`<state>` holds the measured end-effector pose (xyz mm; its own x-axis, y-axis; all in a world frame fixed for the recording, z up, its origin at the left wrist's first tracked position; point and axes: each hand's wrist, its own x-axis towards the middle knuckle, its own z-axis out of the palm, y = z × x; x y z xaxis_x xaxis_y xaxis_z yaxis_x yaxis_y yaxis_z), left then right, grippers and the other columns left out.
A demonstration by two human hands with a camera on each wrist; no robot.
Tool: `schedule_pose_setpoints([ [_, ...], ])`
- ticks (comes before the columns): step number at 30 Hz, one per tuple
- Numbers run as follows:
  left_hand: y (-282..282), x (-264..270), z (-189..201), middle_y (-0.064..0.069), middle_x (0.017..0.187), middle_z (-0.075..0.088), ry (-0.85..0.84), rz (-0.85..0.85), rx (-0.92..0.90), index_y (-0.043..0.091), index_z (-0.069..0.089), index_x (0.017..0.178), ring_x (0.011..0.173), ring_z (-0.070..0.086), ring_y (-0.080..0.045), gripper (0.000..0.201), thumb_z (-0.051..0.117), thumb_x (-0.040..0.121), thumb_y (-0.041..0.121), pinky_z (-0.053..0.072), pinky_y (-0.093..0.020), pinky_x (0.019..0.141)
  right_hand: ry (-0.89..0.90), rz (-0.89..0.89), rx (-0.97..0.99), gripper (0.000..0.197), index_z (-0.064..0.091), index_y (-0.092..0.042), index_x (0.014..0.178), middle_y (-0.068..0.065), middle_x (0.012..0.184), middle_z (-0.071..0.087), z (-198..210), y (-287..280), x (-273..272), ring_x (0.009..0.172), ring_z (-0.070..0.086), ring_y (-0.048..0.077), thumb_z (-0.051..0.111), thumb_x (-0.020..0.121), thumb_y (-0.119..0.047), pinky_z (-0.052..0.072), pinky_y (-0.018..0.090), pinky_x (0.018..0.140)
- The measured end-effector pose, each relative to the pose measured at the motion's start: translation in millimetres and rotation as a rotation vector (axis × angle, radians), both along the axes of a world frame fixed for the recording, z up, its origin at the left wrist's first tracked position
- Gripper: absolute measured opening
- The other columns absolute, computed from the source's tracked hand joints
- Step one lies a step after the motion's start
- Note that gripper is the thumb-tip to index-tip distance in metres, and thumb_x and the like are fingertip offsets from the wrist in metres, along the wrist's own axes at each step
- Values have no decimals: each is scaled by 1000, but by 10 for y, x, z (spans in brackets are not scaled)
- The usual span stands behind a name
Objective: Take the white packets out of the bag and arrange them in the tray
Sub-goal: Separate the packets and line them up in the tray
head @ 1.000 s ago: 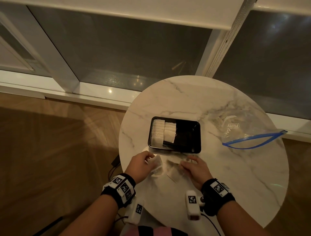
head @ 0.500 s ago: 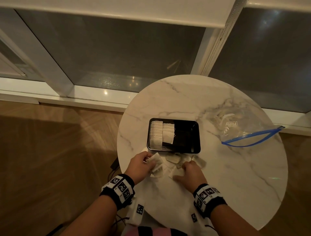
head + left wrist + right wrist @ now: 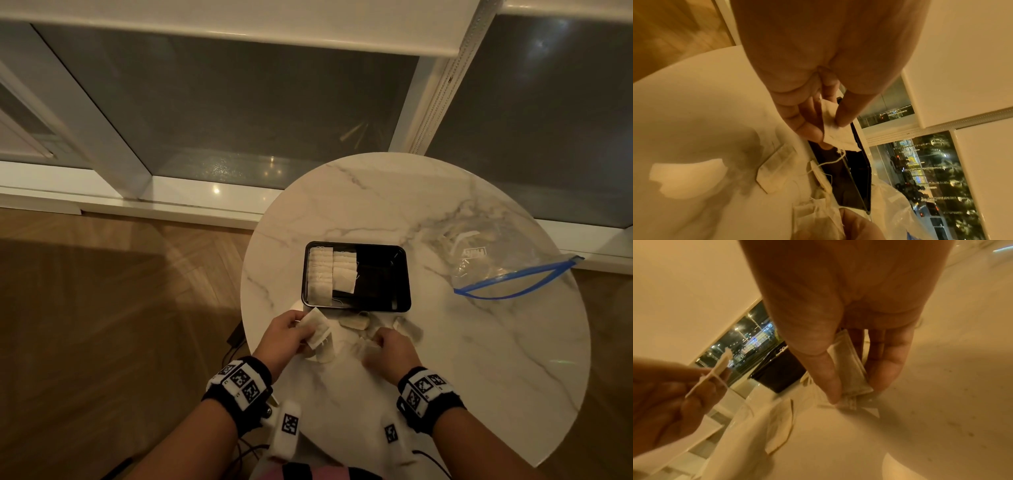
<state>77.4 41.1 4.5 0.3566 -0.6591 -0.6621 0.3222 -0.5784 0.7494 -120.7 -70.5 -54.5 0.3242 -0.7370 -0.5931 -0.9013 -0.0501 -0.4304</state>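
Observation:
A black tray (image 3: 397,274) sits mid-table with two rows of white packets (image 3: 330,274) at its left end. My left hand (image 3: 286,337) pinches one white packet (image 3: 317,325) between thumb and fingers just in front of the tray; the same packet (image 3: 835,129) shows in the left wrist view. My right hand (image 3: 392,347) grips another packet (image 3: 851,369) between thumb and fingers, low over the table. Several loose packets (image 3: 356,322) lie between the hands. The clear zip bag (image 3: 507,270) with a blue seal lies to the right.
The round marble table (image 3: 479,359) has its edge close to my left hand. Wooden floor (image 3: 102,325) lies to the left, and a window wall stands behind. A dark cable (image 3: 234,341) hangs below the table's left rim.
My left hand has lifted its packet slightly towards the tray. My right hand has drawn back and closed its fingers round a packet from the loose pile.

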Motion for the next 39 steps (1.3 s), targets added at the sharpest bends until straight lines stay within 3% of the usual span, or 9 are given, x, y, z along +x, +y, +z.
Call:
schedule_pose_setpoints([
  [3, -18, -1, 39, -13, 96, 69, 166, 94, -8, 1, 63, 114, 76, 69, -17, 18, 56, 99, 7, 59, -27, 66, -116, -44, 52, 25, 59, -24, 93, -6, 87, 60, 52, -43, -33, 75, 56, 8, 79, 78, -18, 43, 16, 59],
  [8, -19, 17, 40, -18, 99, 68, 480, 286, -61, -2, 59, 120, 85, 69, -24, 23, 48, 101, 5, 57, -33, 76, -248, -104, 84, 42, 60, -30, 100, -7, 95, 62, 123, -76, -154, 88, 64, 15, 87, 70, -17, 59, 33, 75],
  [13, -43, 84, 16, -12, 95, 70, 314, 241, -57, 6, 63, 116, 89, 64, -27, 19, 52, 100, 7, 48, -44, 88, -344, -76, 55, 15, 67, -28, 95, -2, 87, 69, 354, -151, -155, 74, 68, 14, 76, 85, -21, 55, 23, 56],
  [16, -79, 119, 90, -12, 94, 66, 248, 272, -136, 6, 64, 109, 87, 61, -26, 21, 47, 99, 1, 54, -37, 74, -424, -72, 82, 7, 71, -27, 93, -4, 81, 73, 573, -197, -137, 72, 69, 8, 73, 87, -25, 50, 18, 58],
  [21, -133, 187, 135, -20, 81, 60, 269, 316, -178, 3, 61, 81, 78, 56, -29, 30, 33, 88, -7, 50, -37, 73, -700, -247, 275, 13, 69, -10, 101, 8, 88, 75, 831, -321, -46, 74, 66, 14, 70, 89, -9, 50, 26, 59],
  [26, -208, 214, 94, -13, 64, 45, 401, 420, -162, 4, 54, 63, 60, 39, -25, 23, 35, 76, 0, 37, -35, 64, -853, -415, 401, 20, 65, -2, 108, 17, 98, 74, 944, -436, 160, 84, 72, 24, 68, 88, -1, 57, 25, 63],
  [30, -304, 219, 113, -5, 62, 39, 406, 477, -98, 7, 49, 70, 50, 31, -15, 19, 34, 82, 5, 30, -29, 54, -871, -399, 413, 19, 67, -1, 108, 15, 100, 75, 1001, -485, 353, 90, 72, 24, 68, 89, -4, 60, 26, 71],
  [35, -490, 221, 219, -5, 60, 32, 297, 319, -88, 10, 44, 67, 46, 26, -15, 19, 45, 85, 18, 25, -27, 49, -842, -319, 372, 18, 69, 1, 105, 18, 97, 75, 1072, -538, 583, 80, 73, 21, 70, 88, -5, 58, 22, 64],
  [39, -629, 239, 287, -3, 65, 54, 21, 31, -173, 6, 70, 88, 51, 46, -10, 38, 55, 98, 39, 37, -23, 49, -819, -286, 368, 18, 68, 3, 104, 21, 97, 74, 1114, -606, 700, 80, 73, 22, 71, 88, -5, 58, 22, 63],
])
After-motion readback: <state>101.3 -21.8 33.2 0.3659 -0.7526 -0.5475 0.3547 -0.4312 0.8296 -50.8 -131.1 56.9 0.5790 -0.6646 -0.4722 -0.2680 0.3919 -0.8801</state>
